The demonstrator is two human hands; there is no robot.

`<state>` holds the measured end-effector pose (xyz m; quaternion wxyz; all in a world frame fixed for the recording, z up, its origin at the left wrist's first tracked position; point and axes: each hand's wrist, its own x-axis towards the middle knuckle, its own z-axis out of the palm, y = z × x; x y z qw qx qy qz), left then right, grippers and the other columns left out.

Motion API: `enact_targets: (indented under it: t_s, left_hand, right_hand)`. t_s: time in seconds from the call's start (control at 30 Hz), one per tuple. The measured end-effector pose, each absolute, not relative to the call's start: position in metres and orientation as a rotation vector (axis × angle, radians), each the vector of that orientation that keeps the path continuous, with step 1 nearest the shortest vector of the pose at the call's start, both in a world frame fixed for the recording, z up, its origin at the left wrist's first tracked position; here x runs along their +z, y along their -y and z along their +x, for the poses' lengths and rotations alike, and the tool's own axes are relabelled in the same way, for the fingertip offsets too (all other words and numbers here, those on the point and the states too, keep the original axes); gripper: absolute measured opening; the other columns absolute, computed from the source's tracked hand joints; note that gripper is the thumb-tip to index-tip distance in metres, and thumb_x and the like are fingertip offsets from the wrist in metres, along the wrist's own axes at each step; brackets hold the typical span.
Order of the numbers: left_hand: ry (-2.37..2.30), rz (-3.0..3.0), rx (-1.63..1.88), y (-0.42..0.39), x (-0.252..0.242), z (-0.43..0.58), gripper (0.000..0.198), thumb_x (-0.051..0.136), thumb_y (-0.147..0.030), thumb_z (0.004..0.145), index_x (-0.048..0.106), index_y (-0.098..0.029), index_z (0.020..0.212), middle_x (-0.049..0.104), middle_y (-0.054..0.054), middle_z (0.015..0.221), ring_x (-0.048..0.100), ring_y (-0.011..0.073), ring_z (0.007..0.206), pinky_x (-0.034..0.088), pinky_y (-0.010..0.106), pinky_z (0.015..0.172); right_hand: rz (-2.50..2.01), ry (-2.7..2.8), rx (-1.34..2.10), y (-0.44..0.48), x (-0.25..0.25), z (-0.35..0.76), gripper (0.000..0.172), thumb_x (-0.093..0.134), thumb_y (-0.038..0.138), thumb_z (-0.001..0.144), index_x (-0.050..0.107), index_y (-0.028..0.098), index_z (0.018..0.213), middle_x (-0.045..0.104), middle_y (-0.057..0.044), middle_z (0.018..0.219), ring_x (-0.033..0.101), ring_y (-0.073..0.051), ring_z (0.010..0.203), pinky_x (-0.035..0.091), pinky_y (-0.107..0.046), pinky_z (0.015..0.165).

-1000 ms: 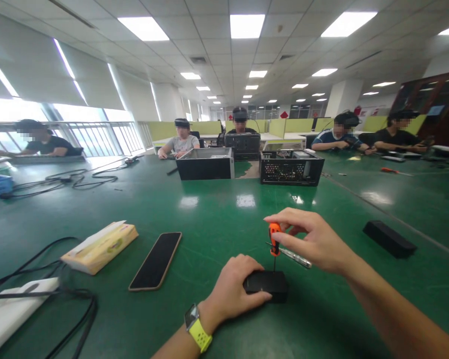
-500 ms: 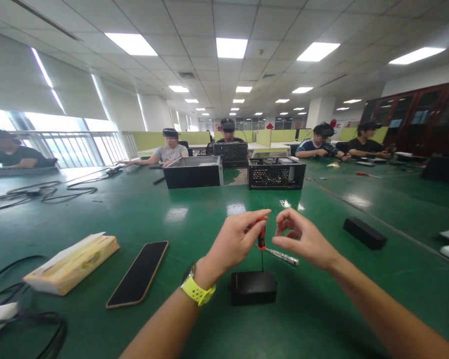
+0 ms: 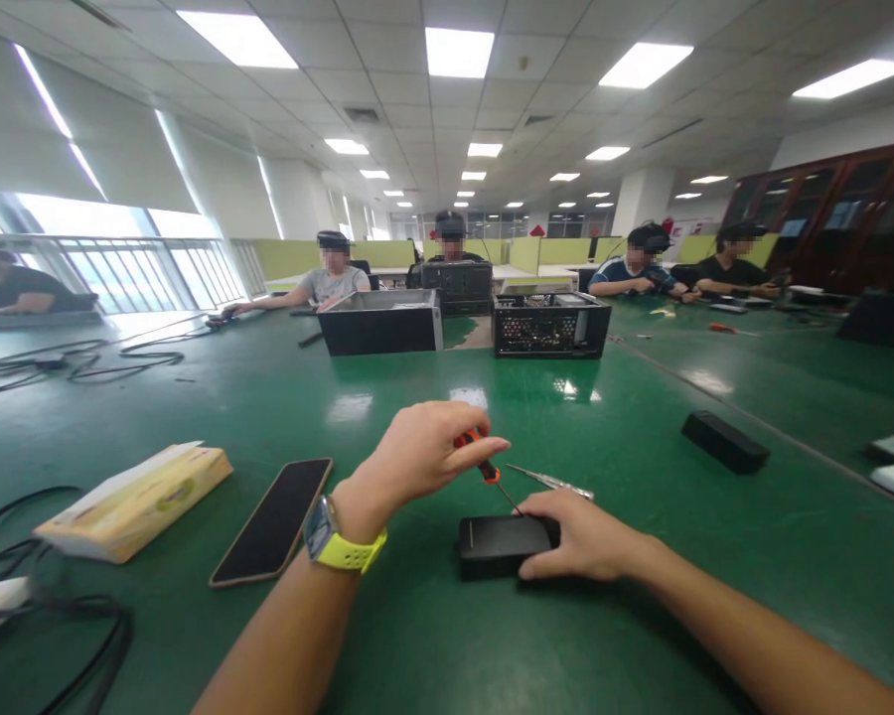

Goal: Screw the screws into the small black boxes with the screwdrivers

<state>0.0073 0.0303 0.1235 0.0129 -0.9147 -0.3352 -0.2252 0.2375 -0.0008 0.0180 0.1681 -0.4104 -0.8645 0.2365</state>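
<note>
In my head view, the black box (image 3: 492, 548) lies on the green table (image 3: 387, 636), near and right of centre. I judge it rigid, light and apt to slide; hold it by its ends. The right hand (image 3: 577, 533) is partly open, thumb and fingers spanning its right end. The left hand (image 3: 421, 445) is curled, thumb against fingers, around the orange-and-black screwdriver (image 3: 490, 474); its handle should grip securely. The shaft slants down to the box's far side; I cannot confirm tip contact.

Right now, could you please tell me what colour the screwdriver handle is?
The screwdriver handle is orange and black; it shows best in the head view.
</note>
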Motion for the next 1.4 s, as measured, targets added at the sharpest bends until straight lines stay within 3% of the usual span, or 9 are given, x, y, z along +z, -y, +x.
enact_targets:
  t_s: [0.23,0.4,0.53,0.73,0.93,1.03,1.23,1.3,1.4]
  left_hand:
    - [0.875,-3.233,-0.728,-0.010,0.138,0.003,0.022,0.051,-0.016,0.087,0.053,-0.017,0.109,0.057,0.005,0.102,0.056,0.0156,0.088,0.046,0.028,0.080]
    - [0.979,-3.078,-0.906,-0.016,0.131,0.012,0.022,0.060,-0.028,0.088,0.058,-0.018,0.108,0.062,0.003,0.092,0.057,0.0137,0.073,0.046,0.025,0.067]
    - [0.941,-2.876,-0.923,-0.024,0.122,0.018,0.033,0.064,-0.040,0.085,0.063,-0.016,0.108,0.064,0.006,0.092,0.059,0.0190,0.081,0.047,0.031,0.073]
    - [0.816,-3.143,-0.928,-0.017,0.131,0.013,0.041,0.048,-0.019,0.093,0.048,-0.019,0.134,0.061,0.010,0.123,0.060,0.0185,0.103,0.047,0.032,0.089]
    - [1.002,-2.982,-0.924,-0.017,0.130,0.013,0.025,0.057,-0.036,0.091,0.066,-0.018,0.104,0.070,0.002,0.084,0.062,0.0136,0.070,0.045,0.024,0.065]
    - [1.044,-2.824,-0.812,-0.019,0.125,0.016,0.035,0.051,-0.048,0.091,0.067,-0.018,0.089,0.067,0.002,0.073,0.060,0.0154,0.066,0.042,0.025,0.061]
    - [0.966,-3.024,-0.861,-0.014,0.128,0.012,0.034,0.042,-0.026,0.095,0.049,-0.016,0.128,0.062,0.011,0.118,0.059,0.0197,0.101,0.047,0.034,0.088]
    - [0.926,-3.136,-0.920,-0.013,0.127,0.013,0.039,0.044,-0.022,0.095,0.045,-0.016,0.133,0.064,0.009,0.112,0.061,0.0174,0.094,0.048,0.032,0.085]
    - [0.936,-3.125,-1.021,-0.014,0.124,0.019,0.028,0.051,-0.028,0.093,0.057,-0.017,0.118,0.068,0.004,0.090,0.061,0.0148,0.077,0.049,0.029,0.075]
  right_hand:
    - [-1.148,2.459,0.685,0.001,0.017,0.238,0.048,0.075,0.053,0.068,0.067,0.018,0.100,0.066,-0.002,0.086,0.057,-0.019,0.077,0.035,-0.025,0.062]
    - [-1.171,2.462,0.681,0.003,0.019,0.237,0.045,0.075,0.052,0.069,0.067,0.018,0.098,0.066,-0.001,0.085,0.057,-0.019,0.076,0.034,-0.025,0.062]
    - [-1.169,2.468,0.673,0.003,0.018,0.238,0.041,0.074,0.051,0.069,0.067,0.018,0.093,0.065,-0.001,0.083,0.057,-0.019,0.075,0.034,-0.025,0.062]
    - [-1.161,2.473,0.678,0.003,0.017,0.240,0.043,0.074,0.052,0.069,0.067,0.019,0.096,0.066,-0.001,0.086,0.057,-0.019,0.076,0.035,-0.025,0.063]
    - [-1.170,2.473,0.672,0.004,0.019,0.239,0.043,0.074,0.051,0.069,0.066,0.018,0.095,0.065,-0.001,0.085,0.057,-0.019,0.076,0.035,-0.025,0.063]
    - [-1.181,2.474,0.671,0.004,0.018,0.238,0.043,0.074,0.051,0.069,0.066,0.018,0.095,0.065,-0.001,0.084,0.057,-0.019,0.076,0.035,-0.025,0.063]
    - [-1.166,2.473,0.673,0.004,0.018,0.238,0.044,0.073,0.052,0.070,0.066,0.018,0.096,0.066,-0.002,0.087,0.057,-0.020,0.077,0.036,-0.026,0.065]
    - [-1.171,2.475,0.672,0.004,0.018,0.238,0.044,0.073,0.052,0.069,0.066,0.018,0.096,0.066,-0.002,0.086,0.057,-0.020,0.077,0.036,-0.026,0.065]
    - [-1.185,2.476,0.669,0.004,0.018,0.238,0.043,0.073,0.052,0.069,0.066,0.018,0.094,0.065,-0.002,0.085,0.057,-0.020,0.076,0.036,-0.025,0.064]
